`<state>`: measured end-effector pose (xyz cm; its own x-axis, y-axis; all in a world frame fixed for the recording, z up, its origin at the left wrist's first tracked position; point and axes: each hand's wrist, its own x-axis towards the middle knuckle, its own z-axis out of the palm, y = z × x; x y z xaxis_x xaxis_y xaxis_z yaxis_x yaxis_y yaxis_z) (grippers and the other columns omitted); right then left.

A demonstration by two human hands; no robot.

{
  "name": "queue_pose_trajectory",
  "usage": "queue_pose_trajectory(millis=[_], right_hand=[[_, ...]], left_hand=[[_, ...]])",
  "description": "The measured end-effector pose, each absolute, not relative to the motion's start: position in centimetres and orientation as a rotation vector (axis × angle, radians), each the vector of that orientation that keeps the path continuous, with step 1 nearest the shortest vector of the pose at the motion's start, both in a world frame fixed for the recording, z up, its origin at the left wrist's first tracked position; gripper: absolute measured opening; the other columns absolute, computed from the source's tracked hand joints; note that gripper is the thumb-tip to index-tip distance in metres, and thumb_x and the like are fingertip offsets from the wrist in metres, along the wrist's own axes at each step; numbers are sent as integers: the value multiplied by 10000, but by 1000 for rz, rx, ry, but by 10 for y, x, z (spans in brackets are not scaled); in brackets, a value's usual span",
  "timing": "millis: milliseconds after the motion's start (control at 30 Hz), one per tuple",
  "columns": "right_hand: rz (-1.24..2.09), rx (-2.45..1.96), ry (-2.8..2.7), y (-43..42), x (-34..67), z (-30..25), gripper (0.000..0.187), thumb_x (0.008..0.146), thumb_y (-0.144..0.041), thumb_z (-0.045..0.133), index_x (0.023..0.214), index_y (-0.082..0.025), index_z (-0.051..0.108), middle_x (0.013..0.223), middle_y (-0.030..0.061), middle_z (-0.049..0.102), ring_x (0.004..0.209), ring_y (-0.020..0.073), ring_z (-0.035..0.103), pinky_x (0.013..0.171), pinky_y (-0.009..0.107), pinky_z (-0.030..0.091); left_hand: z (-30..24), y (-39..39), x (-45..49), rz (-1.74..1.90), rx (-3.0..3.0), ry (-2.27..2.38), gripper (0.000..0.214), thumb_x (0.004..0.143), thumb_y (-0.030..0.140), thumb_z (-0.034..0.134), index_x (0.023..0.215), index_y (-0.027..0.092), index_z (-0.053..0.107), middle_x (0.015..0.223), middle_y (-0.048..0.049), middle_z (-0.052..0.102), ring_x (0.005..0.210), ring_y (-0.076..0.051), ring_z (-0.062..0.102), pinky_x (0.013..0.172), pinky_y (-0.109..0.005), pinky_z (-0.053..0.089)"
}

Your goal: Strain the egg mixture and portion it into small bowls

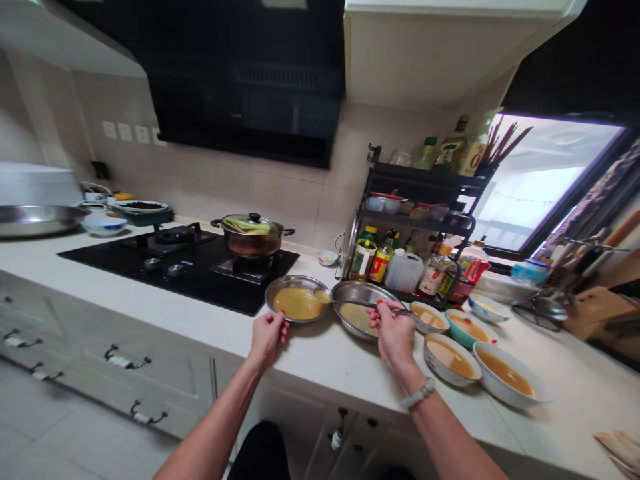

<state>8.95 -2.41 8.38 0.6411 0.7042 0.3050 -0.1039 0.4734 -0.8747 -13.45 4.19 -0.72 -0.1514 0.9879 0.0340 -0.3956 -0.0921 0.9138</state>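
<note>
My left hand [269,333] is closed on the near rim of a shallow metal bowl [320,319], which holds yellowish liquid. In my right hand [394,330] is the dark handle of a ladle [324,295]. Its head hangs over the right edge of that bowl and looks filled with the same yellowish liquid. A second, larger metal bowl [345,288] stands just to the right, partly under the ladle's handle and my right hand. Pale liquid covers its bottom.
Several bowls of orange-brown liquid, including a large white bowl [517,398], stand at right. A lidded pot [253,245] sits on the black cooktop [210,280]. Behind the bowls, a black rack [425,220] carries bottles. The counter's front edge [320,377] runs close below my hands.
</note>
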Motion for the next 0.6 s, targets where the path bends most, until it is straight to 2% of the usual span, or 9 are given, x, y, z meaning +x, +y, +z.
queue_pose_trajectory(millis=[233,400,600], right_hand=[[353,-1033,-735,-41,137,92,355,624,-426,736,797,-173,558,494,-20,599,427,152,577,345,213,415],[182,-1212,-961,-55,162,77,300,742,-442,642,858,-170,593,493,-10,587,484,180,615,443,264,496],[-103,-1186,-1451,-74,166,62,183,844,-299,550,916,-175,663,739,55,648,507,142,591,454,267,504]], left_hand=[[-7,42,-134,1523,871,965,293,649,385,685,580,158,514,481,18,568,353,-54,424,308,-169,316],[-3,40,-134,1528,858,970,292,628,379,695,568,157,515,470,16,564,355,-53,420,305,-167,313],[-3,40,-134,1527,865,968,297,626,386,696,567,158,515,471,13,568,353,-53,419,306,-170,314]])
